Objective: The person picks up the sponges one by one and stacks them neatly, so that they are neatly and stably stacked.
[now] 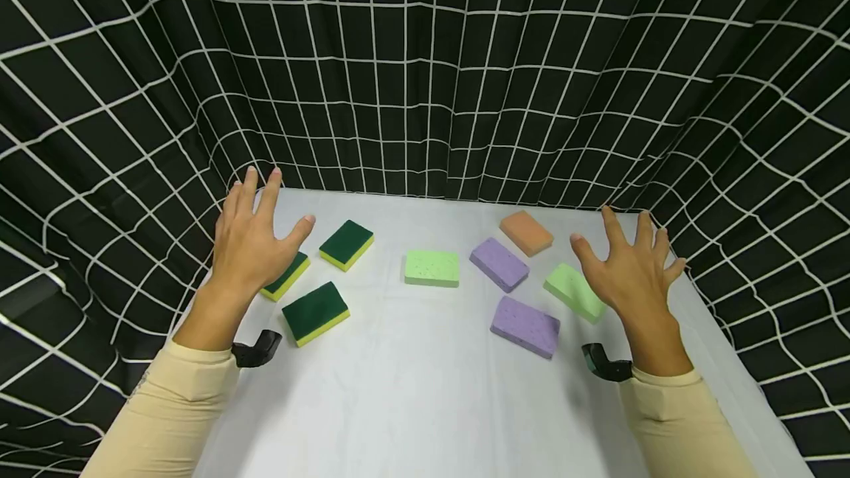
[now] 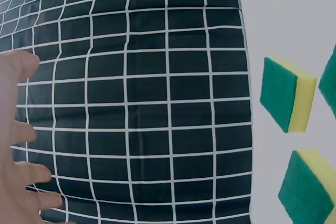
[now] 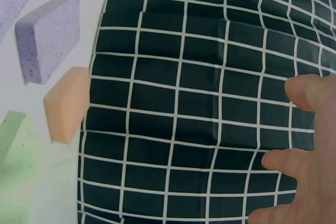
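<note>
A person in cream sleeves (image 1: 169, 408) holds both hands spread over a white worktop (image 1: 412, 404) scattered with eight sponges, neither one gripping anything. The left hand (image 1: 249, 246), fingers fanned and thumb out to the side, partly hides a green-and-yellow sponge (image 1: 285, 279) in the head view. Two more of the same kind lie near it: an upper green-and-yellow sponge (image 1: 345, 244) toward the back and a lower green-and-yellow sponge (image 1: 315, 313) closer to the person. The right hand (image 1: 631, 271), its fingers likewise apart, appears just beside a pale green sponge (image 1: 574, 292) at right; the right wrist view shows the fingers well apart from the sponges. To that sponge's left rest an upper purple sponge (image 1: 499, 264) and a lower purple sponge (image 1: 525, 327), with an orange sponge (image 1: 527, 232) behind, near the worktop's far edge. A second pale green sponge (image 1: 432, 268) lies by itself between the two groups. Black cloth (image 1: 420, 80) crossed by white grid lines rises around the back and sides, and a dark device (image 1: 257, 350) sits at the left wrist, another (image 1: 606, 364) at the right
</note>
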